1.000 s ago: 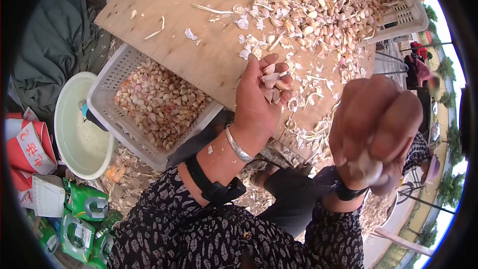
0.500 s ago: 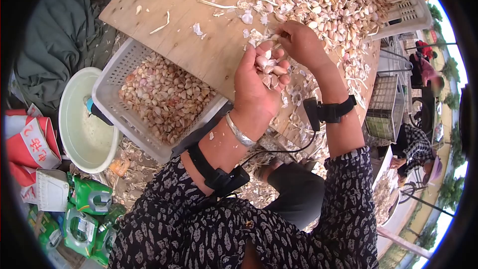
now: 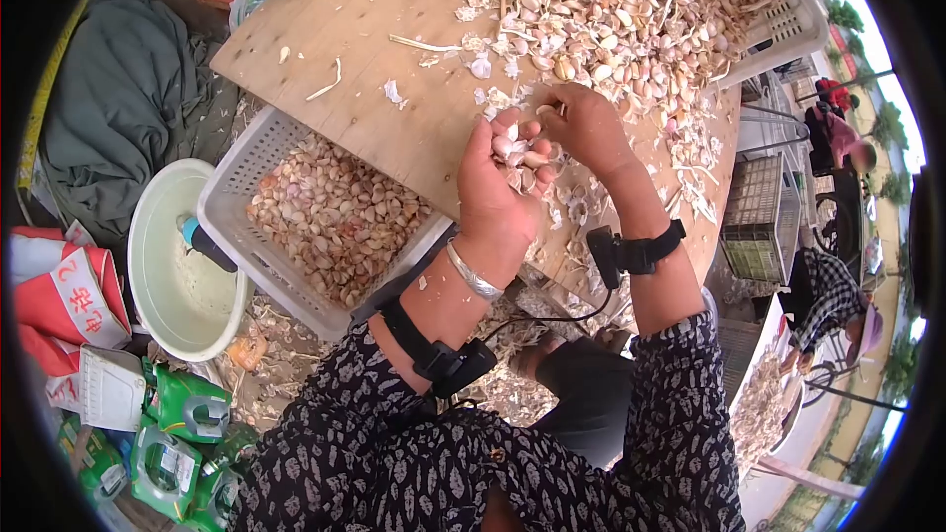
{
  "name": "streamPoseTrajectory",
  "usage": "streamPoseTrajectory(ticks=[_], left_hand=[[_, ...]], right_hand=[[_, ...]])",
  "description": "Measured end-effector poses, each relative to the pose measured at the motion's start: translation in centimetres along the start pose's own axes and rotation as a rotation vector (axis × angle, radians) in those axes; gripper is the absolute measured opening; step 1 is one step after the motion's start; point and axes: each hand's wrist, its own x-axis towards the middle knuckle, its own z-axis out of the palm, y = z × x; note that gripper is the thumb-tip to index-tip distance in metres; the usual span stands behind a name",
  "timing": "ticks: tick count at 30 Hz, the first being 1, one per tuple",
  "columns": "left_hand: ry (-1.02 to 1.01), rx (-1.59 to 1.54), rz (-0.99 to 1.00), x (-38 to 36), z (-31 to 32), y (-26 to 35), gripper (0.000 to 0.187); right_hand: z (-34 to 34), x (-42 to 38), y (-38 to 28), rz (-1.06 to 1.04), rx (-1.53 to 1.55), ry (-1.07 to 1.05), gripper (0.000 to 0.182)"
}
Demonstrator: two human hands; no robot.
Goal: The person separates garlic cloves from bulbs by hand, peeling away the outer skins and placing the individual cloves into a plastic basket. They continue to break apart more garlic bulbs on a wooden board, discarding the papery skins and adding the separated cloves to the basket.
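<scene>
My left hand (image 3: 495,185) is palm up over the wooden board, its fingers curled round several garlic cloves (image 3: 514,150). Just beside its fingertips, my right hand (image 3: 589,130) has thumb and fingers pinched together; what sits between them is too small to make out. Beyond both hands, a large heap of loose garlic cloves (image 3: 611,34) with dry skins and stalks covers the far right of the board (image 3: 365,49). Papery garlic skins (image 3: 581,202) lie under and around my hands.
Below the board's left edge stands a pale plastic crate (image 3: 229,199) of garlic cloves. Left of it is a pale basin (image 3: 187,286), with green plastic containers (image 3: 163,468) nearer me. Another white crate (image 3: 793,30) borders the heap. A co-worker (image 3: 833,300) sits at far right.
My right hand has come back from the heap's edge towards me, its fingers still pinched. The left hand keeps its cloves and stays nearly in place. The view has shifted slightly.
</scene>
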Motion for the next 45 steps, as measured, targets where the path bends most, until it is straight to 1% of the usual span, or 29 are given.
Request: streamPoseTrajectory(ticks=[1, 2, 4, 6, 7, 8, 9, 16, 18, 22, 23, 25, 26, 28, 29, 31, 32, 33, 34, 35, 36, 38, 39, 40, 41, 42, 43, 44, 45], left_hand=[[-0.013, 0.007, 0.010, 0.1, -0.1, 0.0, 0.032], [-0.015, 0.005, 0.009, 0.2, -0.1, 0.0, 0.032], [-0.069, -0.027, -0.004, 0.2, -0.3, -0.1, 0.034], [-0.061, -0.039, -0.023, -0.3, -0.2, -0.2, 0.036], [-0.087, -0.045, -0.040, -0.1, 0.1, -0.2, 0.038], [-0.082, -0.049, -0.040, 0.0, 0.1, -0.2, 0.038], [-0.114, -0.056, -0.033, 0.0, 0.0, -0.3, 0.039], [-0.221, -0.056, 0.000, 0.3, 0.2, -0.5, 0.042], [-0.249, -0.059, -0.041, -0.2, -0.5, -1.2, 0.040], [-0.210, 0.008, -0.047, -2.6, -0.6, -2.2, 0.033], [-0.199, 0.006, -0.021, -3.6, -0.8, -1.7, 0.033], [-0.208, -0.058, -0.154, -5.3, -1.4, -0.8, 0.029], [-0.202, -0.058, -0.139, -7.0, -1.3, 0.9, 0.029], [-0.301, -0.072, -0.065, -10.6, -2.6, 6.3, 0.025], [-0.331, -0.012, 0.057, -12.1, -3.4, 9.3, 0.023], [-0.231, 0.146, 0.340, -14.0, -5.2, 15.0, 0.025], [-0.218, 0.266, 0.506, -13.8, -6.6, 17.4, 0.028], [-0.150, 0.479, 0.636, -12.6, -8.5, 20.2, 0.032], [-0.063, 0.840, 0.725, -11.4, -10.1, 22.0, 0.037], [0.088, 1.318, 0.657, -11.4, -10.9, 23.3, 0.039], [0.154, 2.186, 1.040, -8.3, -14.9, 26.7, 0.039], [0.192, 2.440, 1.334, -9.1, -12.3, 25.6, 0.037], [0.072, 2.235, 1.304, -8.3, -10.4, 24.6, 0.038], [0.021, 2.241, 1.297, -7.4, -8.1, 22.6, 0.038], [-0.154, 2.063, 1.217, -6.5, -5.6, 19.9, 0.039], [-0.308, 1.886, 1.125, -5.4, -3.9, 17.5, 0.040], [-0.373, 1.952, 1.118, -3.2, -3.0, 15.3, 0.045], [-0.415, 1.951, 1.105, -0.1, -2.6, 13.8, 0.045], [-0.425, 2.067, 1.188, 3.2, -2.8, 11.7, 0.047]], right_hand=[[-0.7, -0.8, -0.4, 0.090, 0.120, 0.015, 0.011], [-1.7, -1.7, -1.5, 0.089, 0.117, 0.015, 0.011], [-5.0, -4.2, -5.2, 0.225, 0.901, 0.061, 0.013], [-8.2, -7.6, -10.4, -0.070, 1.326, -0.070, 0.018], [-7.9, -7.4, -12.3, -0.543, 1.544, -0.219, 0.020], [-8.8, -6.5, -15.0, -0.797, 1.574, -0.553, 0.013], [-8.8, -7.0, -15.1, -0.792, 1.575, -0.553, 0.013], [-10.7, -9.0, -16.9, -0.691, 1.321, -0.156, 0.013], [-9.4, -10.5, -19.4, -0.652, 1.307, -0.087, 0.014], [-7.0, -12.8, -25.0, -0.633, 1.275, 0.014, 0.016], [-6.7, -13.5, -26.2, -0.625, 1.260, 0.044, 0.017], [-6.3, -15.0, -28.1, -0.606, 1.224, 0.118, 0.018], [-6.2, -15.8, -28.8, -0.592, 1.200, 0.157, 0.019], [-6.3, -17.1, -29.8, -0.559, 1.152, 0.244, 0.021], [-6.4, -17.4, -30.1, -0.543, 1.123, 0.295, 0.022], [-6.8, -17.6, -30.3, -0.496, 1.039, 0.434, 0.023], [-7.7, -17.9, -29.5, -0.466, 0.963, 0.528, 0.024], [-6.1, -16.5, -28.6, -0.509, 0.762, 0.548, 0.024], [-3.3, -15.0, -27.0, -0.543, 0.570, 0.552, 0.025], [-1.4, -15.3, -25.1, -0.435, 0.458, 0.404, 0.025], [0.0, -15.2, -23.7, -0.330, 0.362, 0.257, 0.026], [-1.3, -16.3, -19.3, -0.157, 0.394, 0.384, 0.028], [-2.0, -17.1, -15.8, -0.067, 0.299, 0.494, 0.028], [-3.0, -18.0, -11.7, 0.024, 0.197, 0.600, 0.029], [-4.0, -19.4, -7.6, 0.192, 0.107, 0.613, 0.030], [-4.4, -20.9, -2.5, 0.300, -0.084, 0.617, 0.035], [-5.0, -22.6, 2.6, 0.367, -0.186, 0.610, 0.039], [-5.4, -23.8, 6.4, 0.440, -0.292, 0.599, 0.043], [-5.4, -24.5, 8.7, 0.503, -0.283, 0.570, 0.046]])
